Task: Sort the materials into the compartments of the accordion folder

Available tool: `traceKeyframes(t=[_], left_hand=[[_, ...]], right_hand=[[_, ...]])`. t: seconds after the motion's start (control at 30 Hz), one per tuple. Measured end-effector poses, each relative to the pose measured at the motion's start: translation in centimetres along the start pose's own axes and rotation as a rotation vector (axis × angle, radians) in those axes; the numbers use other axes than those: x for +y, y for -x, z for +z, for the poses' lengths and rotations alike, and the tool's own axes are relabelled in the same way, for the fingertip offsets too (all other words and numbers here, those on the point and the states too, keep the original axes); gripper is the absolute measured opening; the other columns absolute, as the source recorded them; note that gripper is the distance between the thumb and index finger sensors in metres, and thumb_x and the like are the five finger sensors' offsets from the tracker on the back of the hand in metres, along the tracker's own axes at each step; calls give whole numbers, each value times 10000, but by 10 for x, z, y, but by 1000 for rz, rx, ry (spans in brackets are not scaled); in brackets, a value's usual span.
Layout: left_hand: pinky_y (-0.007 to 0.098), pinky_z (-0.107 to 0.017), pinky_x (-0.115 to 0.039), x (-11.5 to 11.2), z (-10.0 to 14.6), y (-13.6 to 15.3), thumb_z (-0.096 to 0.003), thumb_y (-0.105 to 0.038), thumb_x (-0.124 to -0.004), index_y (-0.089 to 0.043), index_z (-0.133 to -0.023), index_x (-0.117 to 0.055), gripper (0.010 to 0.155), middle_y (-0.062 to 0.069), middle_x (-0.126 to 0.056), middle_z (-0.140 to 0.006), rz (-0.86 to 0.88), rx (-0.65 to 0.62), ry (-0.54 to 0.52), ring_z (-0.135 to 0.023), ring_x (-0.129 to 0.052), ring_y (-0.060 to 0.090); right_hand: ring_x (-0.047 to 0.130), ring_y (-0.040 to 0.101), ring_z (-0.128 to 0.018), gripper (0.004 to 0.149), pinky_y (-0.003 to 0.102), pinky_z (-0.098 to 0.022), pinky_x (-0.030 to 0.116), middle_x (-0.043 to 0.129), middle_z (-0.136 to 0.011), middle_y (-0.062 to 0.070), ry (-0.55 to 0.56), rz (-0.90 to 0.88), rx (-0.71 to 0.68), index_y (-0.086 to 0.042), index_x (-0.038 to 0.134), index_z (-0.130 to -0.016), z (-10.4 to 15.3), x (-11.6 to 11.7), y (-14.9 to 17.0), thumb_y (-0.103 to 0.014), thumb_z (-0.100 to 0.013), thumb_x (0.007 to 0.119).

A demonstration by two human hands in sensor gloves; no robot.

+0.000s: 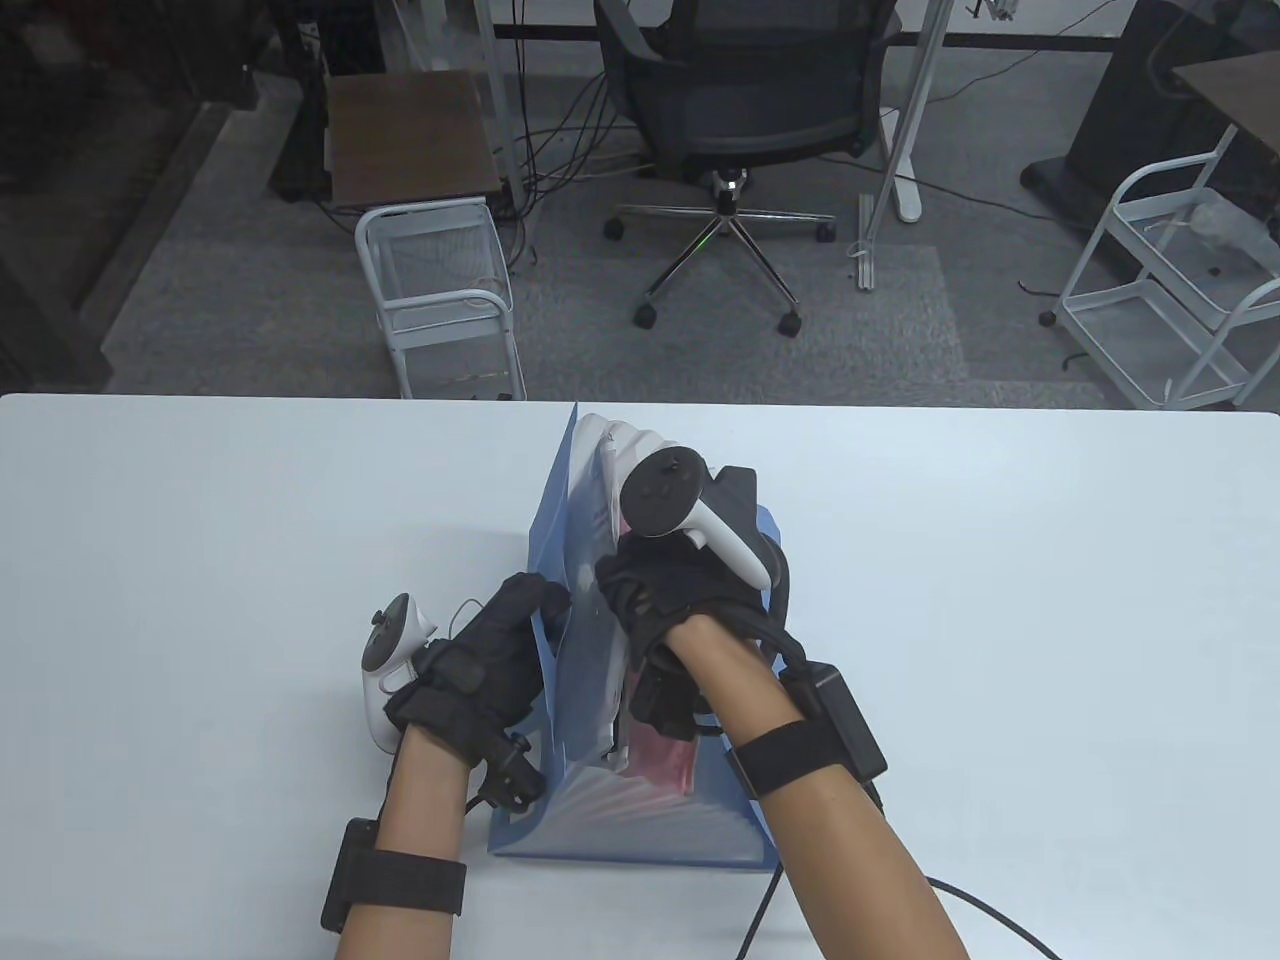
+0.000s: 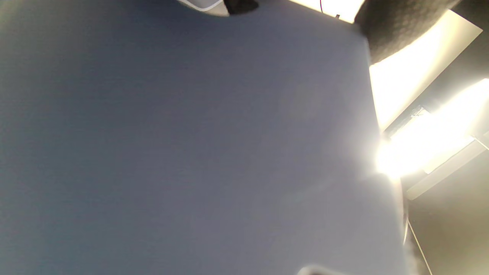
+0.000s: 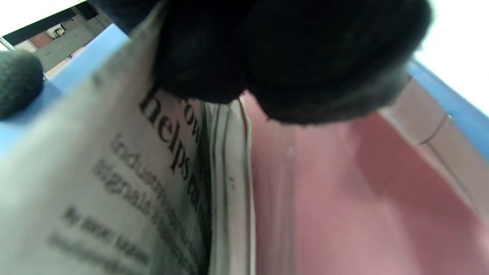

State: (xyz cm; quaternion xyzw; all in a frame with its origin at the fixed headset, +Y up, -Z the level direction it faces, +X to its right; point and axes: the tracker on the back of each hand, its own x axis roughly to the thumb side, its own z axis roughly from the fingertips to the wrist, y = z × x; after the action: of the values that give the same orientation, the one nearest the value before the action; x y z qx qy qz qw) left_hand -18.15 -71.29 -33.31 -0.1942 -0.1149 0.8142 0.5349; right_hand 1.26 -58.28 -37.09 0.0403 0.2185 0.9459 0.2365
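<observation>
On the white table (image 1: pixel 200 560), a blue accordion folder (image 1: pixel 640 830) stands fanned open between two gloved hands. The left hand (image 1: pixel 480 670) grips the folder's left wall, fingers curled over its rim; the right hand (image 1: pixel 665 620) reaches down inside, fingers pressed together on a folded newspaper (image 3: pixel 126 183) beside a pink divider (image 3: pixel 344 198). Beyond, an office chair (image 1: pixel 750 100) waits. The paper's soft edge could catch on a divider and buckle, or slide into the neighbouring pocket.
</observation>
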Motion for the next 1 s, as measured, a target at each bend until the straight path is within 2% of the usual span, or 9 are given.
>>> traceKeyframes(t=[0.07,0.17,0.3,0.43,0.57,0.7,0.8,0.87,1.0], left_hand=[[709,-539,-100,0,0,0,-660,-630,-647,-70,-1041,-544,685,357,143,-1126,1,0,1,-902,142,615],[708,-538,-98,-1,0,0,-660,-629,-648,-69,-1042,-543,686,358,145,-1124,-2,1,3,-900,144,615],[708,-537,-97,-1,0,0,-662,-629,-644,-69,-1043,-540,685,358,147,-1123,3,0,4,-899,148,614],[707,-537,-95,-1,-1,1,-662,-629,-643,-68,-1044,-537,687,361,149,-1122,4,1,5,-898,150,614],[706,-537,-95,-1,-1,1,-662,-628,-644,-68,-1044,-538,686,361,149,-1121,0,2,5,-897,150,613],[706,-537,-94,-1,-1,2,-662,-628,-643,-69,-1045,-536,686,361,152,-1120,-1,4,7,-896,152,612],[704,-537,-92,-2,-2,2,-663,-628,-642,-69,-1044,-535,686,361,154,-1118,-7,6,7,-895,153,612],[704,-537,-92,-2,-2,2,-661,-629,-643,-69,-1045,-536,688,360,153,-1119,-9,6,7,-895,153,611],[702,-537,-90,-2,-3,3,-661,-629,-642,-71,-1046,-533,687,360,156,-1117,-15,9,7,-894,156,609]], right_hand=[[1014,261,-137,512,268,-7,829,1002,-422,-15,-28,4,16,-14,668,-1000,-1,2,-1,-373,-636,701],[1010,282,-172,628,276,-33,832,1000,-485,28,-85,-10,17,29,576,-1035,-1,3,-1,-450,-639,661],[1010,302,-193,673,287,-48,835,997,-539,70,-52,-38,-1,29,544,-1055,6,-6,1,-484,-636,659],[1010,315,-200,653,296,-53,836,997,-540,77,-26,-77,-28,11,567,-1055,17,-21,4,-479,-636,667],[1007,331,-199,584,311,-51,833,1001,-520,78,89,-70,-48,-27,642,-1032,30,-38,7,-452,-635,687],[1009,347,-233,556,325,-78,842,1001,-524,69,255,54,-40,-56,684,-1015,43,-48,15,-453,-627,706],[994,414,-390,603,387,-204,867,962,-698,136,293,141,-6,-65,627,-1056,45,-40,26,-479,-626,708],[958,476,-534,678,444,-321,869,883,-860,202,262,192,32,-53,531,-1100,42,-29,37,-512,-628,689],[945,526,-608,765,472,-366,875,751,-1013,279,187,155,69,-9,435,-1119,36,-7,63,-542,-626,678]])
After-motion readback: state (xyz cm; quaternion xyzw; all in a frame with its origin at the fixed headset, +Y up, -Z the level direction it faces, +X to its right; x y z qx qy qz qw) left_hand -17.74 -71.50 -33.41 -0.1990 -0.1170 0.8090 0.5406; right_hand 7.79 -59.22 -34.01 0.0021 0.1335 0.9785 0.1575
